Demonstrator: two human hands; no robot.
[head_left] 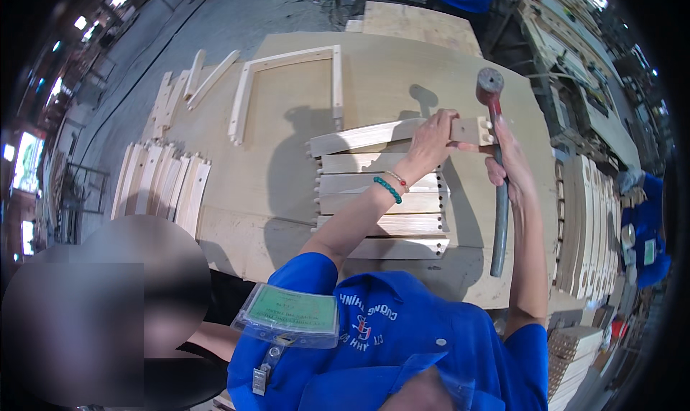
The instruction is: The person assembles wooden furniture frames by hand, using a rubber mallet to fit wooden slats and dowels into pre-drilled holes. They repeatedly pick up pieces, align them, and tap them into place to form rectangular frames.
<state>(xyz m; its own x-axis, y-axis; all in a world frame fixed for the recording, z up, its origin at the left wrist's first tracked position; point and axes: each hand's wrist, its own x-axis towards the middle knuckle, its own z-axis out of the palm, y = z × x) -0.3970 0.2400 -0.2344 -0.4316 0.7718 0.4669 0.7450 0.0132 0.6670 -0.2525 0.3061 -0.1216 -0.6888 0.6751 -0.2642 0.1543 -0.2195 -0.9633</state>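
My left hand (433, 136) is closed around a pale wooden slat (468, 131), whose end with short dowels points toward my right hand. The rest of that slat is foreshortened or hidden behind my fingers. In my right hand (514, 159) is a hammer (501, 220) with a grey handle, a red neck and a round head raised at the far end. The fingers of that hand come close to the dowelled end; I cannot tell if they touch it. Below my left hand, several wooden slats (381, 184) lie side by side on the table (287, 174), with dowels along their left ends.
A three-sided wooden frame (291, 55) lies at the far left of the table, near loose strips (213, 80). Stacked slats (162, 185) stand at the left edge, more (586, 228) at the right. People are nearby at lower left, far side and right.
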